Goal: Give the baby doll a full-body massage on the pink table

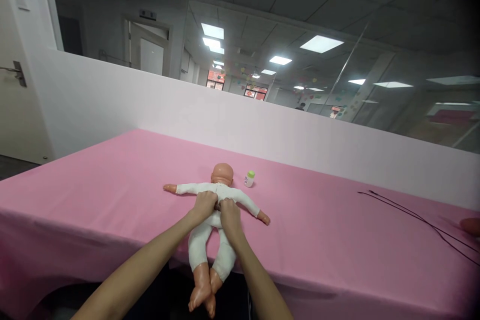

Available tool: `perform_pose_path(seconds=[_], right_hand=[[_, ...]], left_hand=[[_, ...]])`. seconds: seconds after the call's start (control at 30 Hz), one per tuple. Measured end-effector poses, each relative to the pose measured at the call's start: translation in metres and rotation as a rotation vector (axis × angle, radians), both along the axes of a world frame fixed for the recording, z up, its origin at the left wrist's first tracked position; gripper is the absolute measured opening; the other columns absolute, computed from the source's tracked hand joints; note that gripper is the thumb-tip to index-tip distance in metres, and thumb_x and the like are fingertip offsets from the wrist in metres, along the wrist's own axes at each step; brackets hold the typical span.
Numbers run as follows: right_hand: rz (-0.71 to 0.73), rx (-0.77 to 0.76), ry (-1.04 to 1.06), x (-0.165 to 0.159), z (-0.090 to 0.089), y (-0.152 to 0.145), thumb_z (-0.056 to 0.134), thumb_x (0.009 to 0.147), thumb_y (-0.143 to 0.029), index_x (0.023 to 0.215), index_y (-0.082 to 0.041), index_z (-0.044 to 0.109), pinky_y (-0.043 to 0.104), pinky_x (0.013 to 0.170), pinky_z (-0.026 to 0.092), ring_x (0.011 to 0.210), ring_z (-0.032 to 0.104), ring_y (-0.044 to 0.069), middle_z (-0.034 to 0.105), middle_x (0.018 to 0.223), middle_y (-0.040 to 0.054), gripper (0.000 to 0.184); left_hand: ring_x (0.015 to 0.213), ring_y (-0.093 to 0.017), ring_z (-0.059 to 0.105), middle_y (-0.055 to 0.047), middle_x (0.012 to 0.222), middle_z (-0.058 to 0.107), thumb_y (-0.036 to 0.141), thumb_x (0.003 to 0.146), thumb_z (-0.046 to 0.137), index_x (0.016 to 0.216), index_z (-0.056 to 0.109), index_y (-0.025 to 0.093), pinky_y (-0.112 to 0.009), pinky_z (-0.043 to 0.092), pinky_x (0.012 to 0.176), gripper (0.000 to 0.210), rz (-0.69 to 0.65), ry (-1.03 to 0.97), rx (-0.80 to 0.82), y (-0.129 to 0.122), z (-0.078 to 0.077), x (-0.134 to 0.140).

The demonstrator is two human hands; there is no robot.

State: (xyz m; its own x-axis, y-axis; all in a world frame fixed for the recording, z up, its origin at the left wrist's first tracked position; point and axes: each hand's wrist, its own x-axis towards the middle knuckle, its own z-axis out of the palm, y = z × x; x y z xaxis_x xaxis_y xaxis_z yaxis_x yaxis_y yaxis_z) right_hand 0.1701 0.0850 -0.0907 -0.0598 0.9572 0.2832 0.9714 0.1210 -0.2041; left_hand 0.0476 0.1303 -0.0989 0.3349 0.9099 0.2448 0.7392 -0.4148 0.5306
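A baby doll (200, 247) in a white cloth body suit lies on the pink-covered table with its arms spread sideways. No face shows on its smooth head (222, 172), and its bare feet hang past the near edge. My left hand (205, 205) is closed on the middle of the doll's torso, knuckles up. Close beside it, my right hand (230, 214) is also closed on the torso, fingers curled in. The fingertips of both are mostly hidden. A small white bottle with a green cap (249, 178) stands right of the doll's head.
The pink cloth (318, 230) drapes over the table's front edge. Thin black cables (416, 215) lie at the right, near a skin-toned object (470, 226) cut by the frame. Behind the table stands a low white wall (232, 117) below large glass panels. A door (18, 90) is at far left.
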Motion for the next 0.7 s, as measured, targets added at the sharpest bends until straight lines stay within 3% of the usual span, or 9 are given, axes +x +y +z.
perform_pose_path(seconds=[0.1, 0.2, 0.33, 0.43, 0.57, 0.7], right_hand=[[-0.051, -0.026, -0.002, -0.009, 0.0, 0.002, 0.043, 0.094, -0.002, 0.088, -0.013, 0.075, 0.035, 0.075, 0.042, 0.086, 0.065, 0.027, 0.074, 0.092, 0.0152, 0.035], [-0.031, -0.047, 0.034, -0.002, 0.007, -0.005, 0.046, 0.098, -0.009, 0.088, -0.013, 0.074, 0.033, 0.074, 0.042, 0.085, 0.065, 0.024, 0.074, 0.093, 0.0136, 0.03], [0.038, -0.03, 0.068, 0.011, 0.012, -0.028, 0.054, 0.098, -0.015, 0.098, -0.019, 0.075, 0.031, 0.082, 0.044, 0.101, 0.066, 0.026, 0.075, 0.108, 0.0111, 0.021], [0.07, -0.018, 0.046, 0.007, 0.005, -0.038, 0.052, 0.099, -0.015, 0.095, -0.023, 0.074, 0.032, 0.084, 0.046, 0.103, 0.065, 0.028, 0.074, 0.108, 0.0101, 0.024], [-0.014, -0.029, -0.048, -0.01, -0.008, -0.031, 0.046, 0.098, -0.006, 0.091, -0.018, 0.073, 0.035, 0.086, 0.045, 0.1, 0.064, 0.029, 0.073, 0.104, 0.0135, 0.031], [-0.031, -0.038, -0.023, -0.01, -0.005, -0.03, 0.046, 0.099, -0.006, 0.092, -0.016, 0.073, 0.035, 0.086, 0.044, 0.1, 0.065, 0.028, 0.073, 0.104, 0.0142, 0.03]], left_hand=[[0.073, -0.021, 0.055, -0.006, 0.067, 0.057, 0.01, 0.088, 0.048, 0.074, 0.072, 0.015, -0.037, 0.043, 0.078, 0.027, 0.046, 0.098, 0.024, -0.001, 0.002, 0.005], [0.072, -0.018, 0.054, -0.005, 0.067, 0.057, 0.013, 0.091, 0.049, 0.076, 0.071, 0.015, -0.033, 0.042, 0.075, 0.027, 0.02, 0.105, 0.031, -0.01, 0.007, -0.003], [0.071, -0.018, 0.056, -0.006, 0.075, 0.063, 0.016, 0.092, 0.053, 0.078, 0.07, 0.016, -0.032, 0.042, 0.071, 0.022, -0.024, 0.109, 0.04, -0.03, 0.012, -0.018], [0.081, -0.024, 0.062, -0.01, 0.087, 0.068, 0.013, 0.093, 0.055, 0.084, 0.072, 0.015, -0.034, 0.044, 0.074, 0.019, -0.003, 0.18, 0.063, -0.04, 0.011, -0.019], [0.088, -0.025, 0.065, -0.011, 0.092, 0.07, 0.008, 0.098, 0.049, 0.09, 0.074, 0.014, -0.035, 0.046, 0.079, 0.027, 0.065, 0.247, 0.037, -0.04, 0.007, -0.007], [0.089, -0.026, 0.066, -0.013, 0.092, 0.072, 0.007, 0.098, 0.049, 0.089, 0.075, 0.012, -0.035, 0.046, 0.078, 0.027, 0.055, 0.245, 0.05, -0.044, 0.01, -0.006]])
